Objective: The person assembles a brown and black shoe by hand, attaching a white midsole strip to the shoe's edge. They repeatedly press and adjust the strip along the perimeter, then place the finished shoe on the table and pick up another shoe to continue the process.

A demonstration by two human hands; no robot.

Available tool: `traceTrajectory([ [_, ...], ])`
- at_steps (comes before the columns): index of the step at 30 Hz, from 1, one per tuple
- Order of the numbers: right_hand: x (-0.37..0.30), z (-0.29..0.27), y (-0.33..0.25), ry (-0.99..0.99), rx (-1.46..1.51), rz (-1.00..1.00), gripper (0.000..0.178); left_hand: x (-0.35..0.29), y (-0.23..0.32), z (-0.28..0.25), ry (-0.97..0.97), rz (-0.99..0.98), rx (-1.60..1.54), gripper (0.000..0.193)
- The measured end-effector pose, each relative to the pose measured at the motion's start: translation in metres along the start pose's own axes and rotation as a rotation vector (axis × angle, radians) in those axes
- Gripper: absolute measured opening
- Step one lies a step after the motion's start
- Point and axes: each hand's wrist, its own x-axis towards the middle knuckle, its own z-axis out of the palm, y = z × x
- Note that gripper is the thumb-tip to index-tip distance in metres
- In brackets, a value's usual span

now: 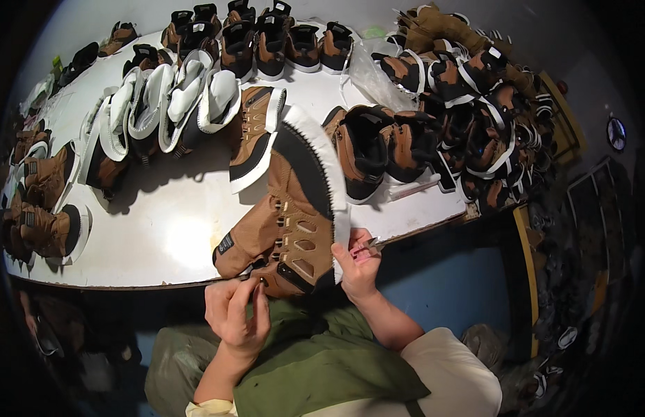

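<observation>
A brown and black shoe upper [305,208] with a stitched white strip around its bottom edge stands tilted over the table's front edge, in front of my body. My right hand [361,271] is closed on its white edge with the thumb on top. In the same hand lies a small tool with a pointed metal tip [368,245], perhaps thread snips; the fingers partly cover it. My left hand [238,313] pinches at the collar end of the upper, thumb against forefinger. What sits between those fingertips is too small to tell.
White table [156,243]. Behind the held upper, a row of uppers with white soles turned up [152,104] spans the left. Finished-looking shoes [270,48] line the back. More uppers are piled on the right [475,132] and left [48,229]. A clear plastic bag [371,76] lies between.
</observation>
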Motion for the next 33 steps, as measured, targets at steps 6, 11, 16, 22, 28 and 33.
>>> traceTrajectory([
  [6, -0.006, 0.001, 0.0, 0.011, 0.018, 0.007, 0.02, 0.017, 0.004, 0.024, -0.169, -0.223, -0.151, 0.026],
  [11, -0.011, -0.001, 0.001, -0.009, -0.009, 0.025, 0.028, 0.014, 0.005, 0.027, -0.234, -0.324, -0.213, 0.022],
  [16, -0.014, 0.0, 0.002, -0.016, -0.029, 0.001, 0.029, 0.014, 0.004, 0.03, -0.212, -0.313, -0.211, 0.018],
  [22, -0.018, -0.001, 0.002, -0.033, -0.129, -0.009, 0.025, 0.012, 0.006, 0.033, -0.183, -0.308, -0.212, 0.014],
  [28, -0.019, -0.001, 0.0, -0.048, -0.135, -0.042, 0.025, 0.013, 0.004, 0.036, -0.179, -0.263, -0.175, 0.013],
  [33, -0.017, -0.004, 0.002, -0.045, -0.173, -0.04, 0.025, 0.013, 0.003, 0.04, -0.228, -0.124, -0.038, 0.017],
])
